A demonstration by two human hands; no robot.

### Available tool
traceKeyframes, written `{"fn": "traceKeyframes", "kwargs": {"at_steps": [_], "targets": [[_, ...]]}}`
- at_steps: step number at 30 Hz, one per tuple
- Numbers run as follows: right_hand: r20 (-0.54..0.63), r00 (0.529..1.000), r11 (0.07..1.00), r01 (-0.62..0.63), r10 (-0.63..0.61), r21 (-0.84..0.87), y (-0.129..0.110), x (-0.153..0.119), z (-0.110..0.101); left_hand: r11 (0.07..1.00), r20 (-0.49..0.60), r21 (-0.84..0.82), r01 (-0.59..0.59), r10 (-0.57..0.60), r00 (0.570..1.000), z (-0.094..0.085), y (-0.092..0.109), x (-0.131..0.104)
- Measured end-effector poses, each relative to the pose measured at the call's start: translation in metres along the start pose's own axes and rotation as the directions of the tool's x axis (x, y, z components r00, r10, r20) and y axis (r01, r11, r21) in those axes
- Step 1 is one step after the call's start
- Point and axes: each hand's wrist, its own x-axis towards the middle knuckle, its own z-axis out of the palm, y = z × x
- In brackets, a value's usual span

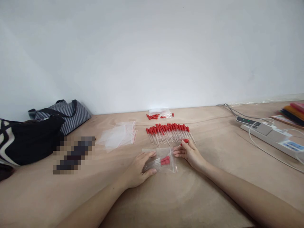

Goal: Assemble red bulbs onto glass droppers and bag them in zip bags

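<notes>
A clear zip bag (155,165) lies flat in front of me with red-bulbed droppers (165,161) inside, bulbs toward its right end. My left hand (140,167) rests on the left part of this bag, thumb and fingers spread apart. By the bag's right end, my right hand (188,153) pinches a dropper by its red bulb (185,141), its thin clear stem pointing left toward the bag's mouth. Just beyond is a row of many droppers (168,133), red bulbs facing away from me and stems toward me.
Several flat zip bags (118,134) lie left of the row. Near the wall are loose red bulbs (153,117) and another clear bag (161,111). Bags, one striped (73,117) and one black (33,142), stand left. A power strip (273,136) with cables is at right.
</notes>
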Motion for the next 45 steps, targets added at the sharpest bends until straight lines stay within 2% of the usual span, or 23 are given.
{"fn": "traceKeyframes", "kwargs": {"at_steps": [4,8,15,19,23,25,28,30,32,35,37,38,39,40,45], "targets": [[0.006,1.000,0.999,-0.010,0.010,-0.052,0.003,0.001,0.002,1.000,0.002,-0.003,-0.019,0.019,1.000,0.000,0.000,0.001],[-0.037,0.998,0.995,0.038,-0.041,-0.092,0.005,0.000,0.004,1.000,0.009,-0.002,-0.005,0.005,1.000,0.000,0.001,0.001],[0.077,0.996,0.960,-0.012,0.034,-0.279,0.005,-0.005,0.009,1.000,0.016,-0.006,0.004,-0.004,1.000,-0.001,0.001,0.000],[0.111,0.991,0.899,0.117,-0.077,-0.421,0.014,-0.001,0.007,1.000,0.001,-0.005,-0.014,0.014,1.000,0.000,0.001,0.001],[0.125,0.967,0.783,0.252,-0.221,-0.568,0.023,0.007,0.005,1.000,0.006,-0.004,-0.021,0.021,1.000,0.000,-0.001,0.001],[0.146,0.960,0.743,0.279,-0.240,-0.609,0.023,0.010,0.005,1.000,0.008,-0.010,-0.026,0.026,1.000,0.000,-0.002,0.001],[0.275,0.934,0.703,0.354,-0.229,-0.617,0.017,0.008,0.007,0.999,-0.006,-0.014,-0.029,0.029,1.000,0.001,-0.003,0.001],[0.370,0.904,0.642,0.417,-0.216,-0.644,0.013,0.005,0.008,0.999,-0.015,-0.016,-0.030,0.029,0.999,0.002,-0.003,0.001],[0.398,0.894,0.577,0.439,-0.205,-0.689,0.009,0.003,0.007,1.000,-0.013,-0.013,-0.029,0.028,1.000,0.001,-0.002,0.001],[0.325,0.922,0.587,0.384,-0.209,-0.713,0.000,0.010,0.002,1.000,-0.009,0.000,-0.022,0.022,1.000,0.000,-0.001,0.001],[0.204,0.951,0.576,0.305,-0.234,-0.758,-0.010,0.024,-0.005,1.000,-0.010,0.005,-0.020,0.021,1.000,0.000,-0.001,0.000],[0.120,0.957,0.525,0.247,-0.265,-0.814,-0.016,0.033,-0.009,1.000,-0.012,0.006,-0.022,0.022,1.000,0.000,0.000,0.000],[0.014,0.952,0.447,0.156,-0.306,-0.881,-0.022,0.043,-0.012,1.000,-0.015,0.006,-0.023,0.023,1.000,0.000,0.000,0.000],[-0.045,0.943,0.422,0.104,-0.328,-0.900,-0.028,0.053,-0.014,1.000,-0.019,0.006,-0.024,0.024,1.000,0.000,0.000,-0.001],[-0.190,0.913,0.368,-0.048,-0.361,-0.929,-0.041,0.097,-0.011,1.000,-0.020,0.009,-0.020,0.021,1.000,-0.001,0.000,-0.001]]}}
